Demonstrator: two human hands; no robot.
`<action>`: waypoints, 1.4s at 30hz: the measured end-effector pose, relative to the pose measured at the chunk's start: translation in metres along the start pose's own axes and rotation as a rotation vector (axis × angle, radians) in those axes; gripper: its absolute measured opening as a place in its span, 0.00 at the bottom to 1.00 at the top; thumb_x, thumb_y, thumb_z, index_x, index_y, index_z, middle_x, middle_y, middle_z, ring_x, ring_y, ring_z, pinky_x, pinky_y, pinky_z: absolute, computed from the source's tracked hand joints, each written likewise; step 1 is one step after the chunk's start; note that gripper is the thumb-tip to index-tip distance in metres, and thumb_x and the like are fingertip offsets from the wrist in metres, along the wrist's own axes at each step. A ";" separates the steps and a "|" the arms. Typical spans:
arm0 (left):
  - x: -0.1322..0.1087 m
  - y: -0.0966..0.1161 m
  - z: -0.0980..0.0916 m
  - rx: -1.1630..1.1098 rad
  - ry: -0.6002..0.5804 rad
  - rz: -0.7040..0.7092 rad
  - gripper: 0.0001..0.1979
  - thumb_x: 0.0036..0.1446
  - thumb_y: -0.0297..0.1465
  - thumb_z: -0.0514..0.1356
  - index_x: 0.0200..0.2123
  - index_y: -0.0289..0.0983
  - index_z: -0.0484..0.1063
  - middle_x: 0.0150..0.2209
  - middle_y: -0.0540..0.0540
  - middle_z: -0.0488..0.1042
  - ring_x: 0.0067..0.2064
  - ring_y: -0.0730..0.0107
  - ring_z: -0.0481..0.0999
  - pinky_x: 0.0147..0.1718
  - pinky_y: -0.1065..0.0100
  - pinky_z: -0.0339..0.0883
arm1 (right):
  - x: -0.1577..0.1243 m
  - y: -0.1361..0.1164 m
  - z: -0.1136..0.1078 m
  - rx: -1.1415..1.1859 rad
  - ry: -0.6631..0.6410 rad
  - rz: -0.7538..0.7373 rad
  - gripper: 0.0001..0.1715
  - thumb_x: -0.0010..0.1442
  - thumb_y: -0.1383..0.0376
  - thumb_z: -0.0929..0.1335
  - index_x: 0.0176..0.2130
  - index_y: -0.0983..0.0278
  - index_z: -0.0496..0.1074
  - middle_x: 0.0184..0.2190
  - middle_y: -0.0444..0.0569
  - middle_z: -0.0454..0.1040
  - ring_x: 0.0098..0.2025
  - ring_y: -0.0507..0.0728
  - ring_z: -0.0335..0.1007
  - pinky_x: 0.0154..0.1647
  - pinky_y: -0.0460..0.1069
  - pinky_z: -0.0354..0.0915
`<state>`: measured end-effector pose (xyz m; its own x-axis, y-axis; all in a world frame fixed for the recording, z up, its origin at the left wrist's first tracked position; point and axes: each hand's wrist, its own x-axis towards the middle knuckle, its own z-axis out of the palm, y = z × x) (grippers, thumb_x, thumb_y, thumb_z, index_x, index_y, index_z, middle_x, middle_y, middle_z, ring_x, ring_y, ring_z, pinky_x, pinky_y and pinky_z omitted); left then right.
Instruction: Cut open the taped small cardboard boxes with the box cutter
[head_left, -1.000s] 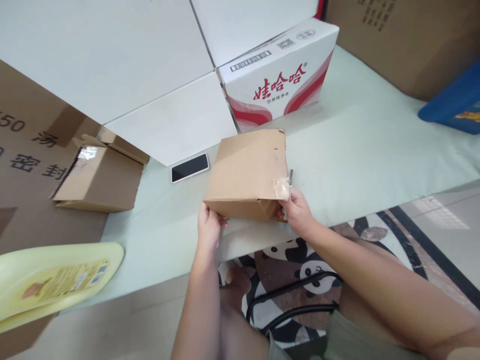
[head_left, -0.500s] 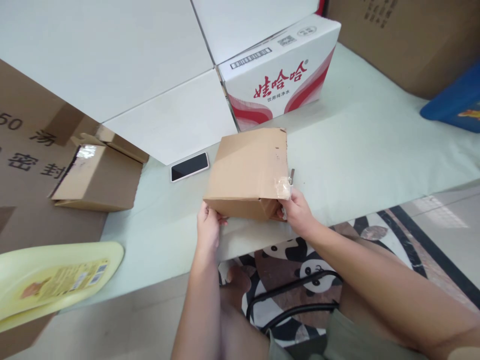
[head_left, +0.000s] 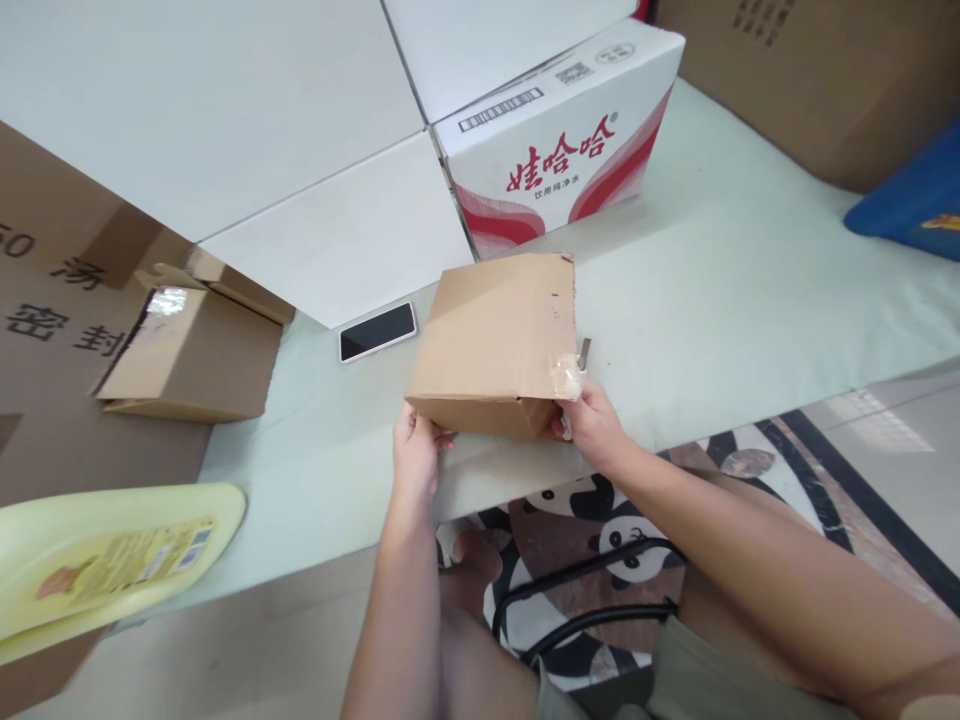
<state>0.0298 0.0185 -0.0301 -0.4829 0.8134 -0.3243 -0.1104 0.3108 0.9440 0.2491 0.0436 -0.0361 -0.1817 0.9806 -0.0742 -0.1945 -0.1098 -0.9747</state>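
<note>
A brown cardboard box (head_left: 491,330) rests tilted on the pale green cloth of the table, with clear tape at its near right corner. My left hand (head_left: 417,450) is closed on the box's lower left corner, thumb outside and fingertips underneath. At the right corner my right hand (head_left: 596,425) is closed around the box's edge; its fingers are partly hidden by the cardboard. A thin metal strip (head_left: 584,353), perhaps a blade, sticks up just above that hand. Some whitish material shows by its fingers; what it is I cannot tell.
Behind the box stand white cartons (head_left: 337,230) and a red-and-white water carton (head_left: 562,150). A phone (head_left: 377,332) lies left of the box. Further left are a smaller open cardboard box (head_left: 199,350) and a yellow plastic container (head_left: 112,560). A blue container (head_left: 911,210) is at right.
Both hands keep their grip on the cardboard box, which has hardly moved. The view has shifted very slightly.
</note>
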 end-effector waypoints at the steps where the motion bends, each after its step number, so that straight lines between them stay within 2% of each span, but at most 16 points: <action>1: 0.000 0.000 0.000 0.002 0.001 0.000 0.21 0.49 0.44 0.65 0.40 0.37 0.68 0.28 0.49 0.74 0.23 0.72 0.75 0.15 0.77 0.59 | 0.000 0.000 0.000 0.002 0.000 0.004 0.38 0.51 0.31 0.68 0.20 0.60 0.59 0.12 0.40 0.59 0.15 0.49 0.55 0.15 0.45 0.51; 16: 0.002 -0.003 -0.001 0.008 0.005 0.022 0.17 0.53 0.42 0.64 0.40 0.37 0.70 0.28 0.48 0.73 0.24 0.72 0.74 0.18 0.75 0.60 | 0.001 0.004 -0.001 -0.007 -0.012 -0.006 0.38 0.52 0.31 0.67 0.20 0.60 0.59 0.12 0.40 0.60 0.15 0.49 0.55 0.15 0.46 0.51; 23: 0.002 -0.003 -0.001 0.002 0.004 0.019 0.19 0.51 0.44 0.66 0.41 0.37 0.70 0.28 0.49 0.73 0.24 0.72 0.75 0.17 0.76 0.60 | 0.000 0.001 0.001 0.029 -0.010 0.035 0.39 0.48 0.30 0.68 0.20 0.60 0.59 0.12 0.40 0.60 0.15 0.49 0.54 0.15 0.46 0.51; 42: 0.003 -0.003 0.004 -0.016 0.034 0.000 0.19 0.51 0.44 0.66 0.38 0.37 0.71 0.27 0.49 0.73 0.23 0.73 0.74 0.17 0.76 0.61 | -0.001 0.005 0.000 -0.033 -0.019 0.014 0.40 0.51 0.29 0.65 0.20 0.60 0.60 0.12 0.41 0.61 0.15 0.48 0.56 0.16 0.46 0.54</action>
<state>0.0321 0.0217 -0.0338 -0.5118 0.7965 -0.3221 -0.1239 0.3026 0.9450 0.2482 0.0424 -0.0408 -0.2027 0.9756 -0.0847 -0.1599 -0.1183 -0.9800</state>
